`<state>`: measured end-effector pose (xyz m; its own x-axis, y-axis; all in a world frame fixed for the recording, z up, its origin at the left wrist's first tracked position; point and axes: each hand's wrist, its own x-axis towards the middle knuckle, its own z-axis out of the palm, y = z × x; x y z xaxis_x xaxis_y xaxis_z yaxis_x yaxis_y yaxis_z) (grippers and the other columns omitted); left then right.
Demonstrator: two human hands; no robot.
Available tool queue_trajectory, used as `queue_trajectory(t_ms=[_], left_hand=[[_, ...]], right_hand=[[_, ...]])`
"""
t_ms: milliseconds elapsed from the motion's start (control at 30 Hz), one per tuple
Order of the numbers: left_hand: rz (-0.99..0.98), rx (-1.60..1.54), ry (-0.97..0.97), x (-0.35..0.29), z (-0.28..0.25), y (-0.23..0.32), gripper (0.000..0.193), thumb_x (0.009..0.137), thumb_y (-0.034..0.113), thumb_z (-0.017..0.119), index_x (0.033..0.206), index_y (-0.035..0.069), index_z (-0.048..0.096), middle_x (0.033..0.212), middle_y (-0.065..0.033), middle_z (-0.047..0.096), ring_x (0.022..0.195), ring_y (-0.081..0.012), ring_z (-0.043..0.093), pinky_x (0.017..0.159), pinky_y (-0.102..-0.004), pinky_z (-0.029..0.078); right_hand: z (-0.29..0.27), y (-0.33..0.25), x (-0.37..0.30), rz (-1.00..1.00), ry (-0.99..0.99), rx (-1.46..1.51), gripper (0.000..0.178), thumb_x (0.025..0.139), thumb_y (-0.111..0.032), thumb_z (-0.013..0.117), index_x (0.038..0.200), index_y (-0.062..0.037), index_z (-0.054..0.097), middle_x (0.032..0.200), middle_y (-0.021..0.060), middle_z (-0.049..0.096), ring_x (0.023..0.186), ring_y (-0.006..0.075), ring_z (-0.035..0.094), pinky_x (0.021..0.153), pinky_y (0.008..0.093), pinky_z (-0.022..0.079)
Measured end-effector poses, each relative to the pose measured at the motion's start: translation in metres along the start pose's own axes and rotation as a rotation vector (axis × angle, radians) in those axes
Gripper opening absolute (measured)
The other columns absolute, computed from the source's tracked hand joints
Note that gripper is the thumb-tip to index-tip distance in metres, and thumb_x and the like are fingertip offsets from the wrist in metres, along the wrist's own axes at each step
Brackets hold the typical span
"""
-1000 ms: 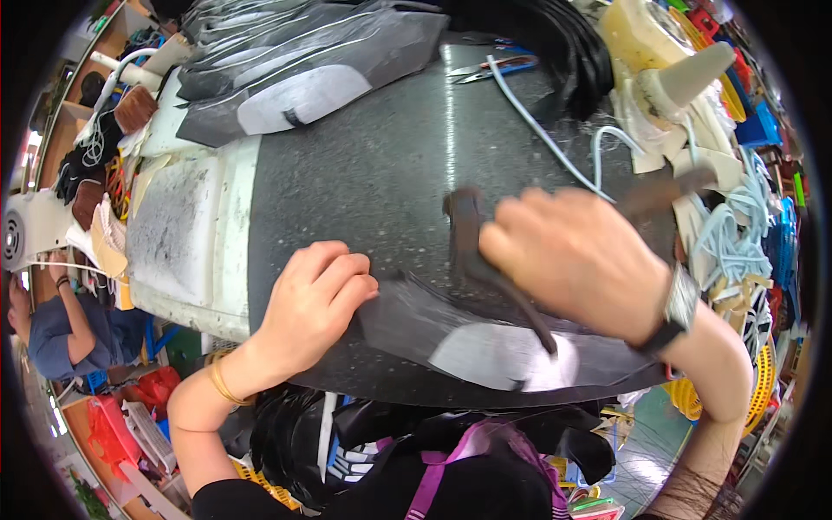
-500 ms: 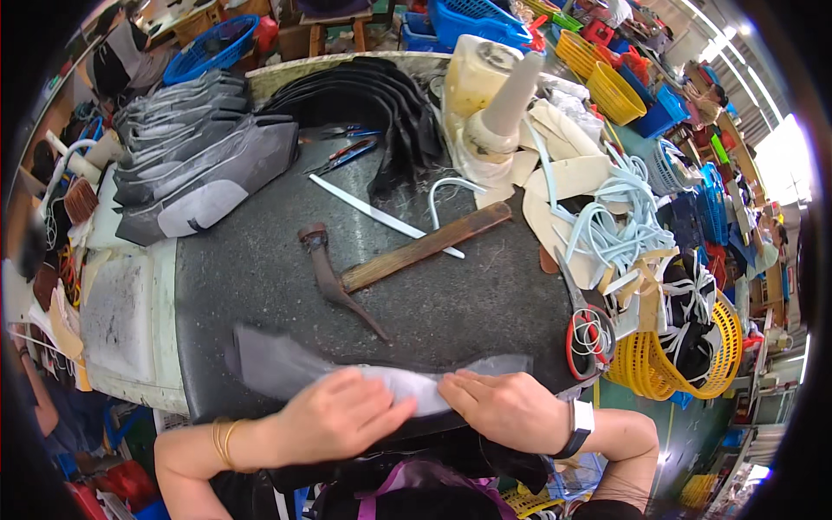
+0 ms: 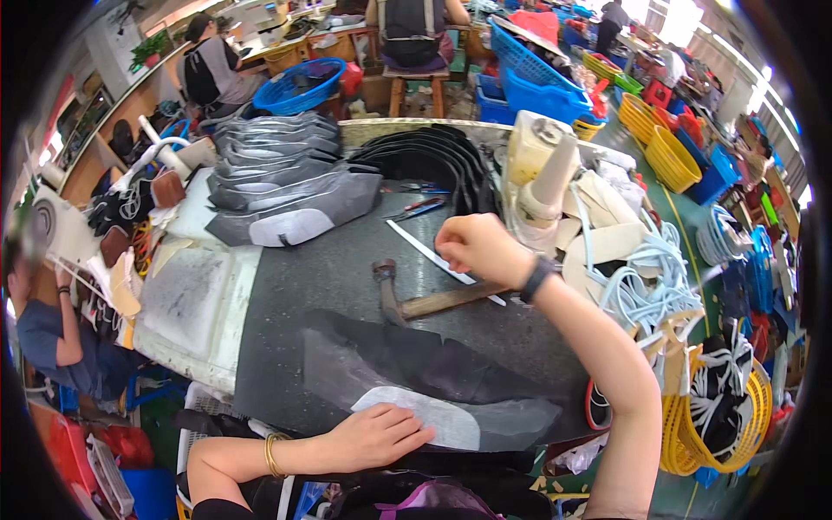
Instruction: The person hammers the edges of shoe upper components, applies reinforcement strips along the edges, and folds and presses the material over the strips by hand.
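Observation:
A dark grey shoe-upper piece (image 3: 520,422) with a pale oval patch (image 3: 451,426) lies on the bench in front of me. My left hand (image 3: 377,438) rests flat over the left part of that patch, fingers stretched out. Farther off, my right hand (image 3: 481,249) is above a thin whitish strip (image 3: 414,239), its fingers curled together. What they hold, if anything, is hidden. Under my right wrist runs the wooden handle of a hammer (image 3: 442,302), its metal head to the left.
Stacked grey pieces (image 3: 286,191) stand at the back left, beside black curved pieces (image 3: 433,156). A cone-shaped spool (image 3: 550,186) stands behind my right hand. Pale blue cord (image 3: 646,277) heaps at the right, near a yellow basket (image 3: 758,416). A person (image 3: 56,334) sits at left.
My right hand has left the grey piece and reached forward to the strip and hammer. The piece now lies spread flat under my left hand. The view has tilted up.

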<state>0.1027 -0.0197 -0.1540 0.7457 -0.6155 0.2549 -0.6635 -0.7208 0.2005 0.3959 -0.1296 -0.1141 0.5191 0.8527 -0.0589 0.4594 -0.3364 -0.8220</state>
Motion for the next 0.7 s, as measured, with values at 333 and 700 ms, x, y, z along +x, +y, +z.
queue_trajectory(t_ms=[333, 700], left_hand=[[0.183, -0.194, 0.220, -0.030, -0.031, -0.003, 0.020, 0.079, 0.015, 0.062, 0.094, 0.002, 0.068, 0.101, -0.0070, 0.065, 0.097, -0.0209, 0.062, 0.083, -0.0341, 0.051], [-0.073, 0.418, 0.009, -0.056, -0.038, -0.054, 0.035, 0.085, 0.022, 0.056, 0.113, 0.004, 0.066, 0.126, -0.0095, 0.059, 0.122, -0.0225, 0.051, 0.107, -0.0410, 0.039]], right_hand=[[0.029, 0.028, 0.028, -0.262, 0.301, -0.005, 0.014, 0.089, -0.014, 0.067, 0.089, -0.0010, 0.061, 0.089, 0.0130, 0.065, 0.084, 0.0226, 0.064, 0.076, 0.0321, 0.050], [-0.018, -0.150, -0.116, 0.049, -0.004, 0.511, 0.035, 0.097, -0.010, 0.057, 0.125, 0.0093, 0.051, 0.075, 0.0097, 0.064, 0.064, 0.0149, 0.068, 0.054, 0.0205, 0.053]])
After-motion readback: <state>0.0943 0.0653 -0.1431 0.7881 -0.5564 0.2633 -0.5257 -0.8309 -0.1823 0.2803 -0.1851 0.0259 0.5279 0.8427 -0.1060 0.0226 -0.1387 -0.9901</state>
